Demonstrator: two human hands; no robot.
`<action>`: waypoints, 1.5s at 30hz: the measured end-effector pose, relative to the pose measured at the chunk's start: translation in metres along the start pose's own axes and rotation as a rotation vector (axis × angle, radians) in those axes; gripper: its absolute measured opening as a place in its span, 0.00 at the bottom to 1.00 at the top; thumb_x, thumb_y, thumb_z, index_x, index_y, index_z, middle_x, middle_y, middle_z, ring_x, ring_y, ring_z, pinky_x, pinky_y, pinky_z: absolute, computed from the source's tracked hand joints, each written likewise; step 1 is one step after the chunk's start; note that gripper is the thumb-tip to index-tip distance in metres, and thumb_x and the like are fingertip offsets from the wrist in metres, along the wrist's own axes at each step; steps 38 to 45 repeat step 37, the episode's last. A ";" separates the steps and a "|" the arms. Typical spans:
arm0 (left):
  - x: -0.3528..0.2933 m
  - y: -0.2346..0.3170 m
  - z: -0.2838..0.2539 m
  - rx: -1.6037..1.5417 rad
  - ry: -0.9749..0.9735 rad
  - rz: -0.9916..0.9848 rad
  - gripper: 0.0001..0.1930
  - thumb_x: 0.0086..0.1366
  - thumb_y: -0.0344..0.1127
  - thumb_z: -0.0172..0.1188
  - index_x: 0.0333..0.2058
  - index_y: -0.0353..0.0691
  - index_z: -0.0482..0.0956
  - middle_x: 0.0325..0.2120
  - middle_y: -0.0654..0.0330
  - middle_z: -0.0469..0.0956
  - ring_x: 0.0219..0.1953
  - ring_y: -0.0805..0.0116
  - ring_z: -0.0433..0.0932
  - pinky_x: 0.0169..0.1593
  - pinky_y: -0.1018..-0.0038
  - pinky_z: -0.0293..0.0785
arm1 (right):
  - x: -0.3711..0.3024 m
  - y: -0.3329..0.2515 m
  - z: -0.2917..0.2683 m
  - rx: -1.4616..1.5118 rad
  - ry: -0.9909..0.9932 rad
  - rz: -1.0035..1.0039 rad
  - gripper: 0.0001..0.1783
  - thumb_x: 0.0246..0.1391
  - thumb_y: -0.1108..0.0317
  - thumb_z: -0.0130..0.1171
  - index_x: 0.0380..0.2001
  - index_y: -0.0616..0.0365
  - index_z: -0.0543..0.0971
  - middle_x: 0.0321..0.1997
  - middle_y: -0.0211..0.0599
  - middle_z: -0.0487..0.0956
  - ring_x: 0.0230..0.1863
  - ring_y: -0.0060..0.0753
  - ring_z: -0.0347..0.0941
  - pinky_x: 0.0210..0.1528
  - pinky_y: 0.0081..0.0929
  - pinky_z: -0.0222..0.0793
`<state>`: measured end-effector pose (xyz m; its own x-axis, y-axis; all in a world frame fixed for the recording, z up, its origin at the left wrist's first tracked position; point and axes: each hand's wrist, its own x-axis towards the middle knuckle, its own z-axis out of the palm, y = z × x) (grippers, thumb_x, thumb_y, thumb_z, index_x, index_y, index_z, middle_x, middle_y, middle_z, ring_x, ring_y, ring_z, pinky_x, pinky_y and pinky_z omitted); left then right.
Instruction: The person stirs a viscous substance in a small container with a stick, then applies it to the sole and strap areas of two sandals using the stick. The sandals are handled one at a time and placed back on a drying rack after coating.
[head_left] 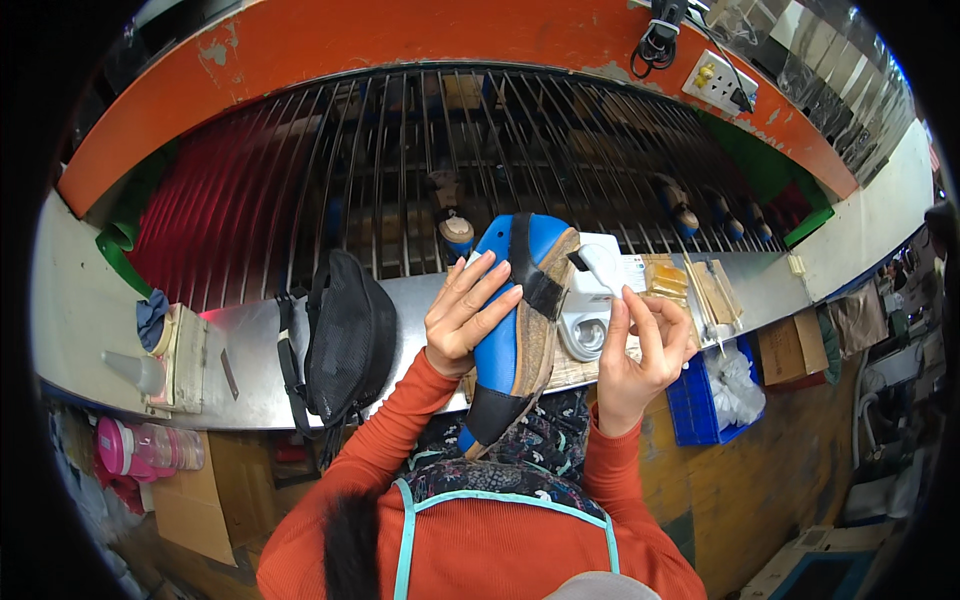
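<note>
A sandal (546, 290) with black straps and a cork-brown sole sits on a blue shoe last (495, 352), tilted above my lap at the bench edge. My left hand (465, 318) grips the last from its left side, with the fingers laid over the blue surface. Between the thumb and fingertips of my right hand (642, 352) is a white spoon-shaped tool (604, 268). Its broad end is close to the sole's upper right edge; whether they touch I cannot tell. Behind the sandal stands a white container (582, 338) with a round opening, partly hidden.
A black mesh bag (352, 335) lies on the metal bench (250, 348). Beyond is a rack of metal rods (400, 150) bearing several shoes. Thin sticks (700, 290) and an amber block (666, 282) lie at right, above a blue crate (690, 405) with white plastic bags.
</note>
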<state>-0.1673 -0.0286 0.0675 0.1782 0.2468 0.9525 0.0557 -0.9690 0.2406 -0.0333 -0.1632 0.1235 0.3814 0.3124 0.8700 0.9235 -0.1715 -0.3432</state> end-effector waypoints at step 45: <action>-0.018 0.009 0.045 -1.255 -0.156 -1.339 0.38 0.54 0.46 0.69 0.60 0.40 0.62 0.56 0.54 0.70 0.57 0.62 0.71 0.61 0.66 0.66 | -0.052 0.070 0.024 1.478 -0.404 0.908 0.42 0.43 0.67 0.73 0.57 0.58 0.59 0.59 0.43 0.66 0.64 0.39 0.61 0.68 0.35 0.51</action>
